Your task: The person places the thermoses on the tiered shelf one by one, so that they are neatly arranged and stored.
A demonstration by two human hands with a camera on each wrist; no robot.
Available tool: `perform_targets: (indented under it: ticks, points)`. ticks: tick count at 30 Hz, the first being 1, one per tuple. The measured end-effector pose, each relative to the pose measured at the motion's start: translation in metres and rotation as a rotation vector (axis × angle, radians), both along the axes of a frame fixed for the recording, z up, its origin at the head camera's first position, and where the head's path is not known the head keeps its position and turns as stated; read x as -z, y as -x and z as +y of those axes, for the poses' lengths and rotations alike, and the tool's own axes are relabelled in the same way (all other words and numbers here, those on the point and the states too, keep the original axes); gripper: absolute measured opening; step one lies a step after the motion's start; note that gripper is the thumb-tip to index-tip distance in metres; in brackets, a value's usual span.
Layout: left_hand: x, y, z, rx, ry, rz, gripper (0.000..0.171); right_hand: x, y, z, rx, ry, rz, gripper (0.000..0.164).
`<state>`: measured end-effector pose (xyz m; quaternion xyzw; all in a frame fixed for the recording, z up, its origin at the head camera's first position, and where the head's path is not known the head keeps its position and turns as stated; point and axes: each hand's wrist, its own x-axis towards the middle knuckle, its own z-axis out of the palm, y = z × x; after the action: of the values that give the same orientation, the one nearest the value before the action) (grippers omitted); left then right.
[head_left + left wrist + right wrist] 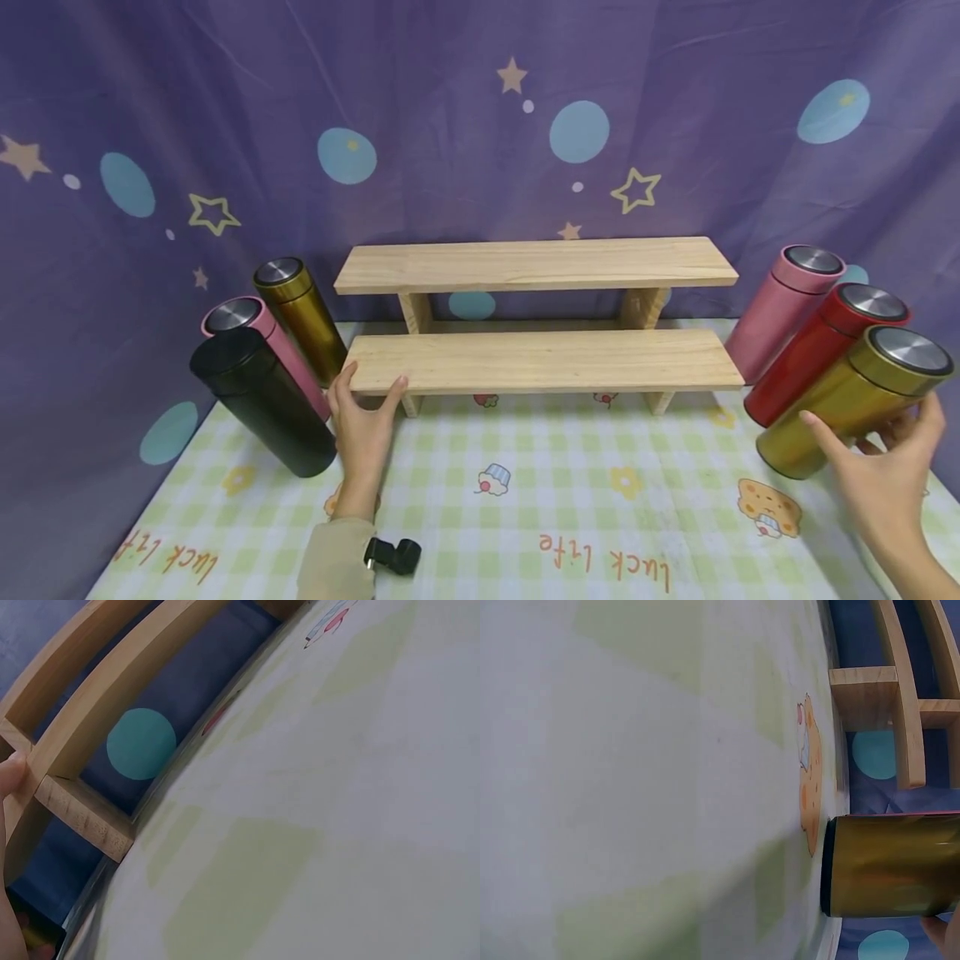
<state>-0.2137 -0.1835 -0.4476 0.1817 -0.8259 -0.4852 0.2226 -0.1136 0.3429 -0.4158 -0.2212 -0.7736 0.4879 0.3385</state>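
Observation:
My left hand (363,425) rests at the left front corner of a two-tier wooden shelf (540,360), thumb and fingers spread; its thumb (10,774) touches the lower board in the left wrist view. With my right hand (888,471) I grip a gold thermos bottle (840,408), thumb across its front and fingers round its right side. The bottle's dark base meets the cloth or sits very near it in the right wrist view (892,866). Beside it stand a red thermos (821,358) and a pink thermos (783,312).
Left of the shelf stand a black thermos (266,404), a second pink thermos (288,354) and a second gold thermos (307,325). A green-and-white checked cloth (555,500) covers the table. Behind hangs a purple curtain (450,67) with stars and blue ovals.

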Motion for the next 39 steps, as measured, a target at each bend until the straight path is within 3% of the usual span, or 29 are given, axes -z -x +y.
perform_targets:
  ticks: [12, 25, 39]
  points:
    - [-0.001, -0.003, 0.001, -0.006, -0.012, 0.018, 0.086, -0.027, -0.002, -0.005, -0.079, -0.078, 0.182, 0.1]
    - [-0.002, -0.003, 0.001, -0.02, -0.021, 0.046, 0.082, -0.05, -0.003, -0.021, -0.132, -0.125, 0.17, 0.104]
    - [0.002, 0.0, 0.002, -0.022, -0.02, 0.065, 0.083, -0.067, 0.013, -0.042, -0.279, -0.095, 0.286, 0.106]
